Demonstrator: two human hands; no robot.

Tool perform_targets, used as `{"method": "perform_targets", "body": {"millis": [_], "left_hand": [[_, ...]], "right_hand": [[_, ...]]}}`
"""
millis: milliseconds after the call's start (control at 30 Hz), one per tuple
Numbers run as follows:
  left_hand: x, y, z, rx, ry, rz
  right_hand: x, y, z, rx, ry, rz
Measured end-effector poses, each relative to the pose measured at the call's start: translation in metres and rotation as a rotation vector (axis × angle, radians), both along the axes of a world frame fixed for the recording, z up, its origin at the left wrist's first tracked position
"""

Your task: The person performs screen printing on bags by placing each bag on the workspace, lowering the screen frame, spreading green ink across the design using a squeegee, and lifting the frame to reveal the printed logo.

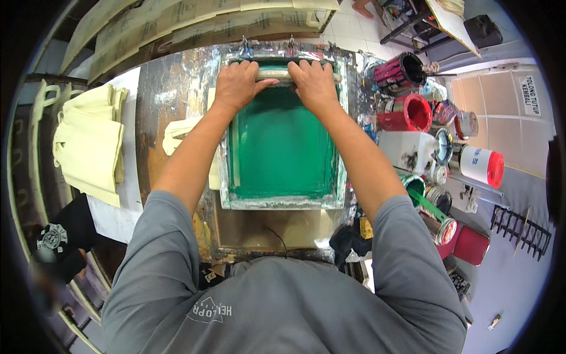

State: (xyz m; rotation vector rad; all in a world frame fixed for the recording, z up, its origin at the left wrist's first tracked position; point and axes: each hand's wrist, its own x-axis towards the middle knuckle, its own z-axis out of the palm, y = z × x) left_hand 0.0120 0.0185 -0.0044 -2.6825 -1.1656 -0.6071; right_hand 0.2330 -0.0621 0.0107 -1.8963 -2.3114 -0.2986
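Both arms stretch forward over a screen printing frame [283, 204] that lies on a paint-stained table. Green ink covers its mesh [282, 147]. At the far end of the frame, a squeegee [274, 75] lies crosswise, its handle showing between my hands. My left hand [237, 85] is closed over the squeegee's left part, with the thumb pointing inward. Around its right part my right hand [314, 84] is closed, fingers over the top. The squeegee's blade is hidden. Beneath the frame's left side, pale yellow fabric [180, 131] sticks out.
Stacked pale yellow bags [91, 138] lie on a white surface at left. Open ink cans, one magenta [395, 72] and one red [407, 112], crowd the right with a green-smeared spatula [430, 203]. A black cloth [351, 242] lies at the near edge. Another person [62, 242] is at lower left.
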Motion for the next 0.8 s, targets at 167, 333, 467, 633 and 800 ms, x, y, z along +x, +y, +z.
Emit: {"method": "perform_targets", "body": {"millis": [167, 333, 467, 633, 800], "left_hand": [[-0.025, -0.075, -0.002, 0.01, -0.036, -0.041], [-0.05, -0.15, 0.0, -0.062, -0.037, -0.057], [-0.078, -0.223, 0.001, -0.139, -0.033, -0.071], [-0.086, -0.25, 0.016, -0.28, 0.027, -0.04], [-0.127, -0.294, 0.018, -0.256, -0.31, 0.025]], "right_hand": [[-0.021, -0.073, -0.004, -0.045, -0.038, -0.013], [-0.048, -0.151, -0.001, -0.063, 0.025, -0.027], [-0.077, -0.233, 0.01, -0.131, 0.084, -0.029], [-0.087, -0.251, 0.012, -0.131, 0.126, -0.058], [-0.091, -0.286, 0.005, -0.117, 0.149, -0.076]]}}
